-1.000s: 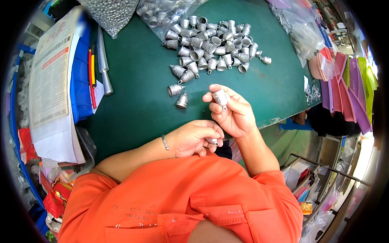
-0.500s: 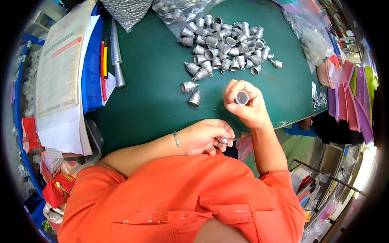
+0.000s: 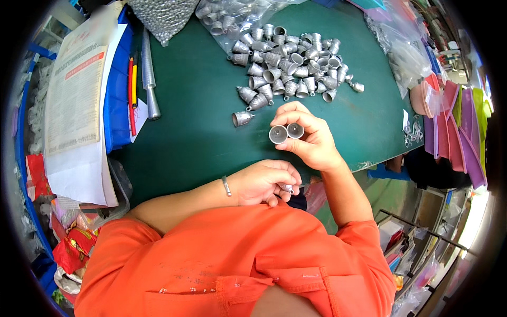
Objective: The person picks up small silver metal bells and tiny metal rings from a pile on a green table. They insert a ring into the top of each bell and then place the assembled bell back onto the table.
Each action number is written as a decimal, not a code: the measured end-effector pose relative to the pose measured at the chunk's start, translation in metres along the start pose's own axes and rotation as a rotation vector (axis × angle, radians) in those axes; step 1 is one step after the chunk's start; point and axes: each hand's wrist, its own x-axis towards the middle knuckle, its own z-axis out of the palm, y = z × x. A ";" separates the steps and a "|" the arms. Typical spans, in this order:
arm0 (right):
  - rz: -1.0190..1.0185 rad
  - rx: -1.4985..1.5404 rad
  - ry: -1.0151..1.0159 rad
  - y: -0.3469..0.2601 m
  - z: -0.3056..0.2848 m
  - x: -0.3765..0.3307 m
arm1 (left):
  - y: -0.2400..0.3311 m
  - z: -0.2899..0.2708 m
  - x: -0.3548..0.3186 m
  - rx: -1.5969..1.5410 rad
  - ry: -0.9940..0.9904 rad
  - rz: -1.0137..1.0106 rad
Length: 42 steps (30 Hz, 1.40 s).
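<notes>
Two silver metal bells (image 3: pixel 286 132) sit side by side in my right hand (image 3: pixel 311 138), pinched by thumb and fingers with their hollow mouths facing up. My left hand (image 3: pixel 266 181) rests low at the table's near edge, its fingers curled around a small silver bell (image 3: pixel 287 188) that is mostly hidden. A single bell (image 3: pixel 242 119) lies on its side on the green table (image 3: pixel 185 132), left of my right hand. Farther off is a loose pile of similar bells (image 3: pixel 296 63).
Clear bags of bells (image 3: pixel 216 21) and tiny silver beads (image 3: pixel 163 18) stand at the back left. A tapered metal rod (image 3: pixel 149 74), pens (image 3: pixel 132 90) and a blue tray (image 3: pixel 117 105) with papers lie left. Coloured folders (image 3: pixel 454 121) and plastic bags (image 3: pixel 404 55) line the right.
My right hand has moved slightly left and now holds two bells instead of one. One of the two loose bells near it is gone from the table. The left hand barely moved.
</notes>
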 end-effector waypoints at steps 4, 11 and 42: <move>0.105 0.558 0.035 0.005 -0.004 -0.010 | 0.000 -0.003 0.002 0.001 -0.015 0.004; 0.311 1.141 0.154 0.004 0.000 -0.016 | 0.000 -0.003 0.002 -0.066 -0.019 0.030; 0.000 -0.071 0.000 0.002 0.008 0.018 | 0.006 0.003 -0.003 -0.125 0.059 0.048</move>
